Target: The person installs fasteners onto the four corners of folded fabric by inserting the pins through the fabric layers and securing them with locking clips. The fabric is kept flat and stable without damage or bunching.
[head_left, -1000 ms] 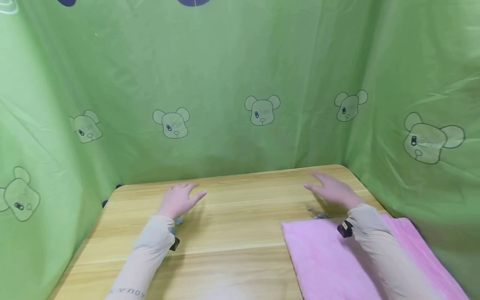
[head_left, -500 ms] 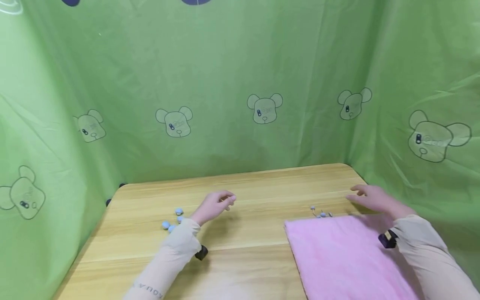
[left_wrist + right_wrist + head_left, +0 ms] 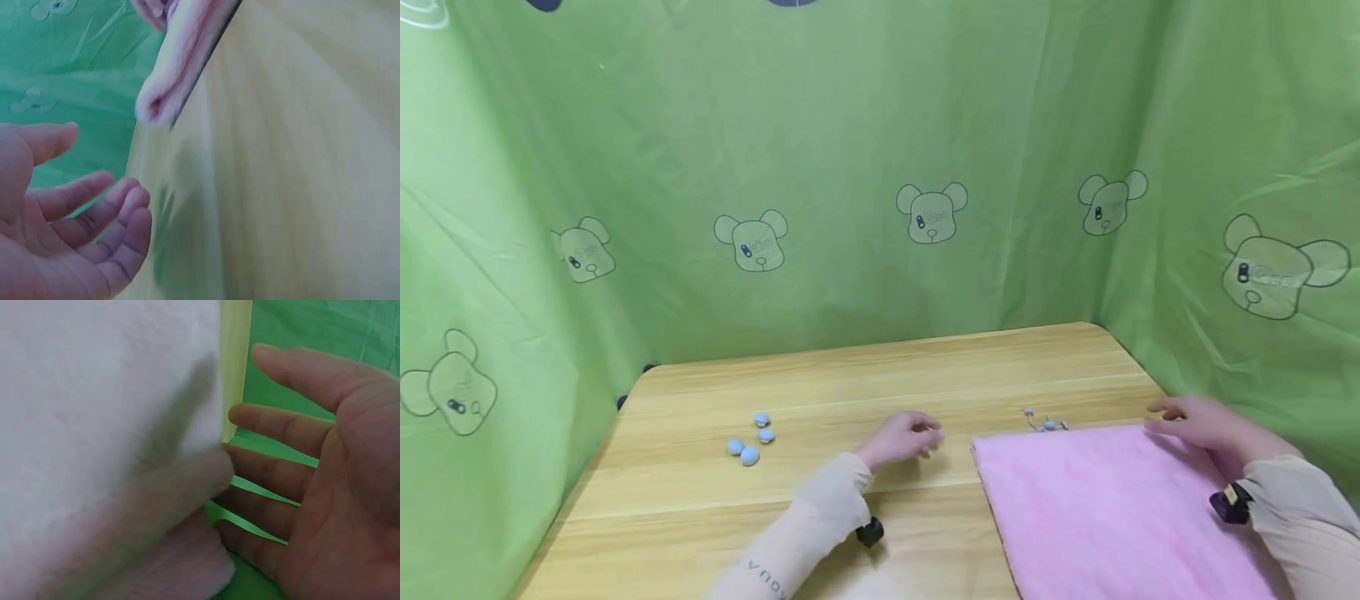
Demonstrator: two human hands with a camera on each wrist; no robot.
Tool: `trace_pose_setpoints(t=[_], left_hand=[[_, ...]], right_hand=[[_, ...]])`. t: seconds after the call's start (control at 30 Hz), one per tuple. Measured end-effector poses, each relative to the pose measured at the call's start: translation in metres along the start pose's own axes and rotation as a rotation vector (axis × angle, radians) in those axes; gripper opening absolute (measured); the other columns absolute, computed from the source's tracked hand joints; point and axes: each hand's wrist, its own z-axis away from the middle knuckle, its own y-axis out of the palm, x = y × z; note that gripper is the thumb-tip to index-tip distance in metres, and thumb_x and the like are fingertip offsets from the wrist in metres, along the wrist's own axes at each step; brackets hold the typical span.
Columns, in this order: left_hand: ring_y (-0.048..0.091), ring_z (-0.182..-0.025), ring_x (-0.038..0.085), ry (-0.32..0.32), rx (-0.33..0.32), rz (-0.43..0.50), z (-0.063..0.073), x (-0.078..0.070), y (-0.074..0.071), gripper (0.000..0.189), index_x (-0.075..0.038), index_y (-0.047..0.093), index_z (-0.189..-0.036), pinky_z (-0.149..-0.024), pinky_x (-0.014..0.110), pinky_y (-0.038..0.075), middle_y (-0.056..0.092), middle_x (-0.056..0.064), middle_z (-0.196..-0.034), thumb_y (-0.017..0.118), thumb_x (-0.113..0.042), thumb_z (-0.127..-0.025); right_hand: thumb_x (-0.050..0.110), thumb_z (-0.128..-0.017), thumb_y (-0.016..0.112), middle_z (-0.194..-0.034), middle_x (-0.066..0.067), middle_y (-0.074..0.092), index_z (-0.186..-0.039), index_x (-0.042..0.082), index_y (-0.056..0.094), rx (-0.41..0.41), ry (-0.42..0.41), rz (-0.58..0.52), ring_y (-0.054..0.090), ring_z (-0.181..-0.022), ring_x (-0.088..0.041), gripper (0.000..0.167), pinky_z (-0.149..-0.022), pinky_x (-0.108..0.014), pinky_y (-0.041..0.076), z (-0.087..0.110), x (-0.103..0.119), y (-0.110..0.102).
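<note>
A folded, fluffy pink cloth [image 3: 1090, 508] lies on the right side of the wooden table [image 3: 850, 379]. In the head view my left hand [image 3: 901, 437] hovers over the table to the left of the cloth, apart from it. The left wrist view shows that hand [image 3: 81, 231] with loosely bent, spread fingers and nothing in them. My right hand [image 3: 1213, 433] is at the cloth's far right corner. In the right wrist view its fingers [image 3: 269, 465] are extended beside the folded edge of the cloth [image 3: 106, 425]; whether they touch it I cannot tell.
Several small pale blue mushroom-shaped pieces [image 3: 749, 455] lie at the table's left. More small blue pieces with thin stems [image 3: 1048, 425] sit just behind the cloth's far edge. A green curtain [image 3: 850, 125] printed with bear heads encloses the table at the back and sides.
My left hand has moved right and nearer, away from the blue pieces and toward the cloth. My right hand has moved right and nearer, to the cloth's far right corner.
</note>
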Motion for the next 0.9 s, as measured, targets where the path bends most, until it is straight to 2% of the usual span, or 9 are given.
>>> trace_pose_setpoints(t=[0.13,0.27,0.37,0.47,0.63,0.77,0.9], left_hand=[[0.069,-0.082,0.017,-0.007,0.005,-0.086,-0.006,-0.008,0.020,0.041,-0.002,0.063,-0.123,-0.073,0.023,0.055,0.070,0.011,-0.111,0.064,-0.030,-0.093],[0.067,-0.088,0.013,-0.016,0.001,-0.151,-0.013,-0.011,0.035,0.044,-0.004,0.065,-0.123,-0.077,0.022,0.054,0.070,0.008,-0.115,0.066,-0.034,-0.091],[0.066,-0.095,0.012,-0.015,-0.002,-0.202,-0.019,-0.015,0.041,0.043,-0.007,0.068,-0.119,-0.082,0.022,0.053,0.071,0.005,-0.114,0.069,-0.036,-0.087],[0.064,-0.092,0.009,-0.029,-0.001,-0.226,-0.023,-0.019,0.043,0.036,-0.009,0.072,-0.110,-0.079,0.021,0.052,0.073,0.001,-0.108,0.073,-0.035,-0.085],[0.055,-0.076,0.005,-0.055,-0.014,-0.165,-0.023,-0.023,0.051,0.019,-0.012,0.069,-0.092,-0.066,0.020,0.047,0.066,-0.005,-0.086,0.076,-0.027,-0.082],[0.052,-0.072,0.006,-0.041,-0.039,-0.097,-0.017,-0.026,0.060,0.022,-0.013,0.062,-0.089,-0.062,0.019,0.046,0.060,-0.006,-0.080,0.079,-0.022,-0.079],[0.052,-0.067,0.006,-0.015,-0.070,-0.074,-0.014,-0.029,0.066,0.020,-0.012,0.059,-0.091,-0.057,0.018,0.047,0.058,-0.004,-0.078,0.076,-0.014,-0.081]], right_hand=[[0.023,-0.088,0.067,-0.097,-0.023,0.070,-0.107,-0.004,0.066,-0.013,-0.034,0.022,0.066,-0.086,-0.035,0.034,-0.076,-0.047,0.052,0.002,-0.003,0.006],[0.017,-0.081,0.071,-0.092,-0.013,0.071,-0.097,0.002,0.069,-0.014,-0.052,0.042,0.062,-0.081,-0.022,0.023,-0.070,-0.034,0.048,0.003,-0.006,0.009],[0.015,-0.074,0.072,-0.090,-0.011,0.069,-0.097,0.001,0.067,0.014,-0.041,0.033,0.058,-0.078,-0.015,0.027,-0.067,-0.030,0.045,0.002,-0.008,0.009],[0.013,-0.070,0.073,-0.085,-0.006,0.066,-0.096,0.000,0.066,0.041,-0.017,0.008,0.053,-0.074,-0.010,0.030,-0.064,-0.026,0.043,0.001,-0.008,0.009],[0.011,-0.068,0.072,-0.075,0.000,0.058,-0.085,0.005,0.061,0.034,-0.020,0.016,0.046,-0.067,-0.009,0.021,-0.059,-0.024,0.038,0.001,-0.006,0.010],[0.010,-0.069,0.071,-0.073,0.001,0.056,-0.082,0.008,0.059,0.017,-0.021,0.031,0.044,-0.065,-0.009,0.018,-0.058,-0.024,0.037,0.004,-0.003,0.012],[0.008,-0.068,0.070,-0.073,0.001,0.055,-0.080,0.009,0.058,-0.002,-0.040,0.024,0.043,-0.065,-0.008,0.017,-0.058,-0.024,0.036,0.004,-0.002,0.011]])
